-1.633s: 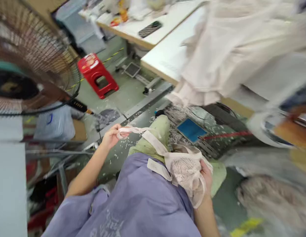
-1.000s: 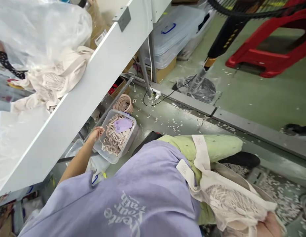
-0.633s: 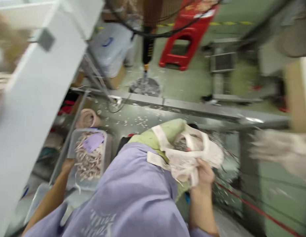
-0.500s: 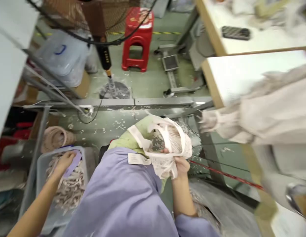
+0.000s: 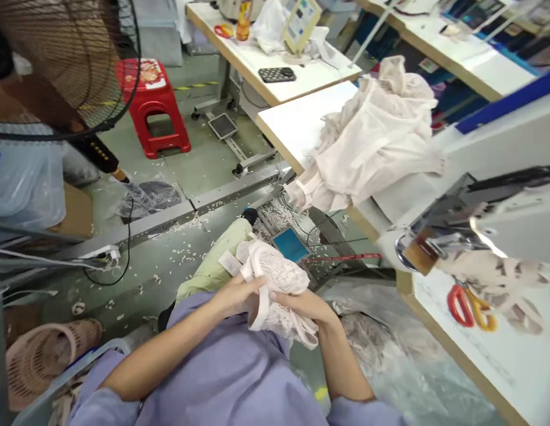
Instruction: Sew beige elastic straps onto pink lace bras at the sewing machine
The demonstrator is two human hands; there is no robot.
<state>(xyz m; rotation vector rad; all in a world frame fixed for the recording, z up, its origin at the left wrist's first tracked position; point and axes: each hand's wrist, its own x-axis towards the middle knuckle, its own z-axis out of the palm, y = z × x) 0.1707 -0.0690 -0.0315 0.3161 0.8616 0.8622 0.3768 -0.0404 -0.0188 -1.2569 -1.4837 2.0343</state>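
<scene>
Here, both hands come together over the lap on one pale lace garment [image 5: 281, 269], which is bunched up in front of the purple shirt [image 5: 239, 378] and above the light green trousers [image 5: 215, 260]. The left hand [image 5: 239, 294] grips its near side, thumb laid over the cloth, while the right hand [image 5: 301, 303] pinches it from the other side, thumb on top; the remaining fingers are mostly tucked behind the fabric, so how they curl is hard to say. A white tag [image 5: 230, 263] sticks out at the garment's upper left. Ahead and to the right, a heap of similar pale cloth [image 5: 372, 139] lies on a white table [image 5: 284, 121] and spills over its edge. Scissors [image 5: 463, 307] with red and orange handles rest near the sewing machine [image 5: 510, 219]. Below the table, a blue panel [image 5: 290, 244] sits by the foot, with small pale scraps [image 5: 181, 248] scattered on the floor. A red stool [image 5: 155, 109] stands upper left, behind the edge of a fan [image 5: 75, 53].
</scene>
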